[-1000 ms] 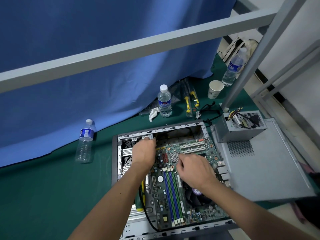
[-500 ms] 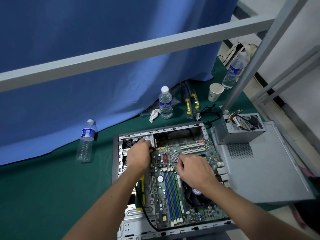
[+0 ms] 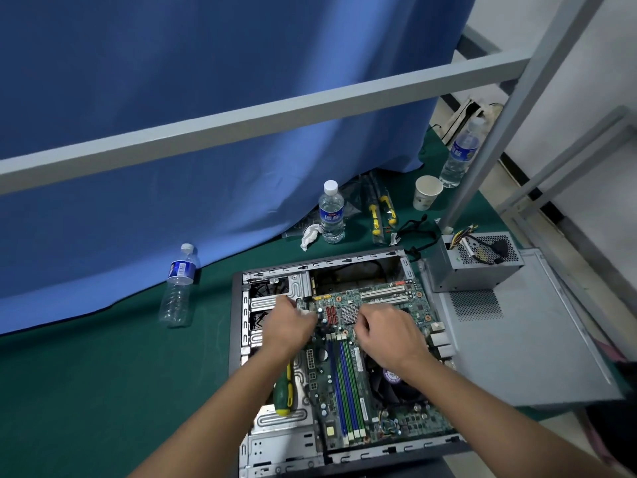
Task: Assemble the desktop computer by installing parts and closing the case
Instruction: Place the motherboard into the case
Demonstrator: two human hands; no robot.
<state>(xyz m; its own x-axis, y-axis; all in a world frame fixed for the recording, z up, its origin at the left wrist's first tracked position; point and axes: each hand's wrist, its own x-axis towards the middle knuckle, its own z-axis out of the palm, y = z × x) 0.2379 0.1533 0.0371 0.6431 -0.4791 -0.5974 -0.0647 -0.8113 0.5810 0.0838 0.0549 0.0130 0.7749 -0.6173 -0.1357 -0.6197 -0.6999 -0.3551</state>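
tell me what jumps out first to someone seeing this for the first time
The open computer case lies flat on the green table cover, its green motherboard exposed, with the left hand and right hand both down on the board's upper part. A power supply sits outside on the grey side panel to the right. A big blue curtain fills the background.

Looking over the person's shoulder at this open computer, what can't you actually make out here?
Head view only:
- Left hand: fingertips hidden by its own back.
- Right hand: whatever it works on is covered.
- Green screwdriver: tip under the left forearm.
- Bottle label: too small.
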